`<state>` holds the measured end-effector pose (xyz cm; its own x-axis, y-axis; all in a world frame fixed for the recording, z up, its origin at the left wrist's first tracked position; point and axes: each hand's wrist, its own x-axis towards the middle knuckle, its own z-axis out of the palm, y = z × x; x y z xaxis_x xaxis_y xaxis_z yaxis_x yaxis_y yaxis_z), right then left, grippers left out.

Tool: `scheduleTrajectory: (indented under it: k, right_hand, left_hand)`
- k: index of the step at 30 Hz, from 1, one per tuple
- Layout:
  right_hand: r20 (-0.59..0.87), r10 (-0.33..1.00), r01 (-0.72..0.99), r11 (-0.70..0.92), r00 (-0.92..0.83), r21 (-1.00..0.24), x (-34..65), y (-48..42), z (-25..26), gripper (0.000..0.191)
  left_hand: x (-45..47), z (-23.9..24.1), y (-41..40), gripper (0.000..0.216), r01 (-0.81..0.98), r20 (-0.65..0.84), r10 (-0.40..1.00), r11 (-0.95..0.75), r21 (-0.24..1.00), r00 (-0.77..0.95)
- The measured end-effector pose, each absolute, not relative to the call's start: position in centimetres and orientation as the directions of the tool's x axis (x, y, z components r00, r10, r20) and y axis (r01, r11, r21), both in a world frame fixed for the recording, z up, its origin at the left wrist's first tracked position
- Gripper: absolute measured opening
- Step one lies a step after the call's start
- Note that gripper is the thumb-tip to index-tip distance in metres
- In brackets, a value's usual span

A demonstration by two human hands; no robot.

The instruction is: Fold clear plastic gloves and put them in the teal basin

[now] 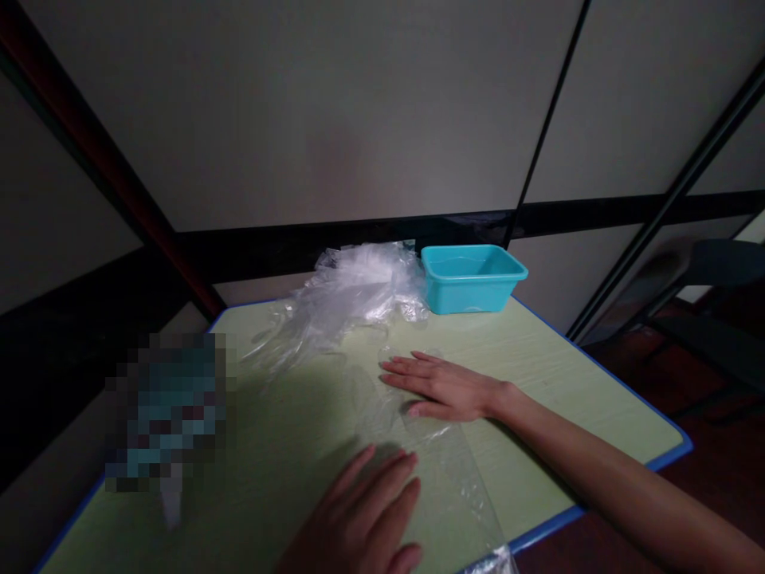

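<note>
My right hand [447, 388] lies palm down on a clear plastic sheet [463, 470], near the middle of the table [555, 383]. Its fingers are extended, the thumb slightly apart, gripping nothing. The sheet is flat and wrinkled in places; it runs from beneath that hand toward me, its near end bunched at the table's blue edge [547, 528].

My left hand [367, 506] is nearer to me, at the left side of the sheet. Its fingers are stretched out and somewhat spread, with nothing seen in their hold; in this dim light I cannot tell whether they touch the plastic or sit just above it.

Beyond both hands I record a loose heap of clear plastic [370, 287] at the far edge. A turquoise bin [472, 291] stands upright immediately right of it. A blurred-out object [170, 406] is at the left side. A dark chair [717, 319] stands right of the table.
</note>
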<state>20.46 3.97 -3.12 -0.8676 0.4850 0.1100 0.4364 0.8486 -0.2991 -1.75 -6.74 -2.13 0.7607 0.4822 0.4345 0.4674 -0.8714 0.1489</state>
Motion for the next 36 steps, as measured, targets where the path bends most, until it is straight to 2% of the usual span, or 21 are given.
scheduleTrajectory:
  k: [3,5,9,12,19,24,27,32,36]
  right_hand:
    - [0.125,0.484,0.429,0.849,-0.866,-0.309,20.4,4.0,-3.2,0.053]
    - [0.129,0.485,0.43,0.849,-0.865,-0.309,20.4,4.0,-3.2,0.051]
    - [0.149,0.495,0.434,0.845,-0.856,-0.312,20.4,4.0,-3.4,0.049]
    - [0.15,0.507,0.447,0.84,-0.849,-0.306,20.4,4.1,-3.4,0.05]
    - [0.14,0.514,0.46,0.838,-0.847,-0.294,20.4,4.1,-3.4,0.05]
    - [0.151,0.508,0.449,0.84,-0.848,-0.303,20.5,4.1,-3.4,0.05]
    - [0.164,0.502,0.44,0.845,-0.849,-0.305,20.5,4.0,-3.3,0.05]
    - [0.189,0.495,0.428,0.851,-0.848,-0.305,20.4,3.9,-3.1,0.05]
    - [0.181,0.507,0.44,0.842,-0.843,-0.313,20.4,3.9,-3.2,0.049]
  left_hand:
    - [-3.6,-2.3,-6.2,0.034,0.586,0.46,0.573,-0.799,0.132,0.678]
    - [-4.3,-3.1,-6.1,0.039,0.657,0.463,0.648,-0.735,0.17,0.605]
    - [-5.0,-4.4,-6.1,0.043,0.719,0.375,0.796,-0.597,0.355,0.476]
    - [-4.9,-4.5,-6.2,0.044,0.717,0.308,0.854,-0.52,0.464,0.42]
    - [-4.8,-4.2,-6.1,0.046,0.683,0.291,0.869,-0.494,0.538,0.4]
    - [-4.8,-4.7,-5.9,0.046,0.673,0.2,0.905,-0.415,0.612,0.376]
    - [-4.7,-4.8,-6.1,0.044,0.678,0.206,0.908,-0.41,0.61,0.364]
    - [-4.7,-4.6,-6.5,0.038,0.681,0.319,0.877,-0.48,0.553,0.36]
    - [-4.5,-4.4,-6.3,0.039,0.698,0.254,0.891,-0.453,0.554,0.376]
